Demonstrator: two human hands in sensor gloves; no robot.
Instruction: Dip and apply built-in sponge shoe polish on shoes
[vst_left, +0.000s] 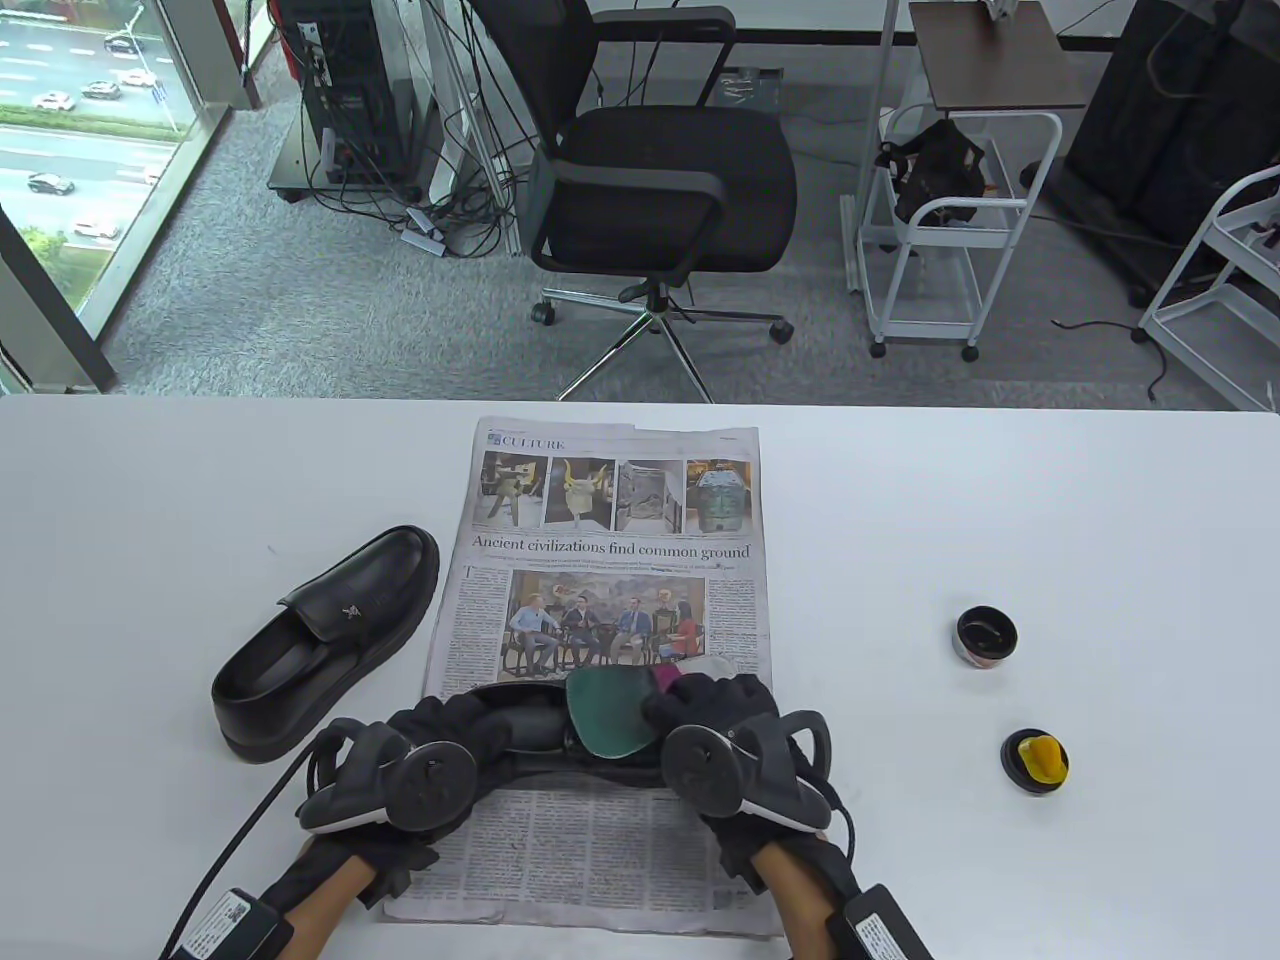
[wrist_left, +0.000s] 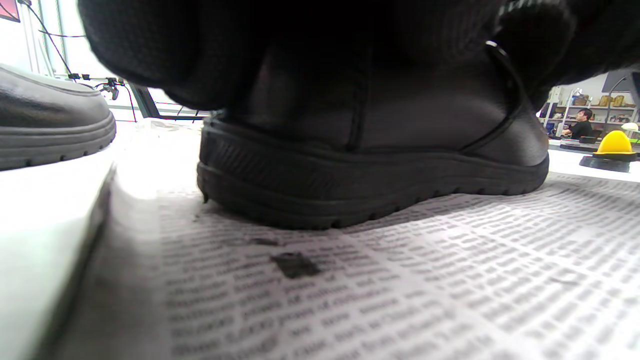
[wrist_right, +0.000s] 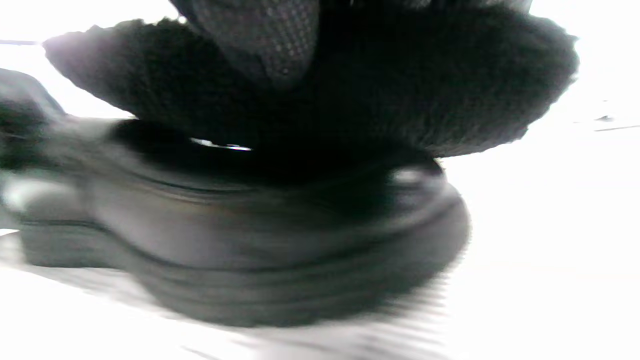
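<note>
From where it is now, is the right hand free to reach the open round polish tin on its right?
Probably not right away: the right hand is holding a cloth on the black shoe. The white table between it and the open round polish tin is bare.

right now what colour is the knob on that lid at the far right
Yellow, on a black lid; clearest in the table view.

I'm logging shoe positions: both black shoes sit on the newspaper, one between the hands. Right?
Not quite. Only the shoe between the hands sits on the newspaper; the second shoe rests on the bare white table to the paper's left, as the table view shows.
</note>
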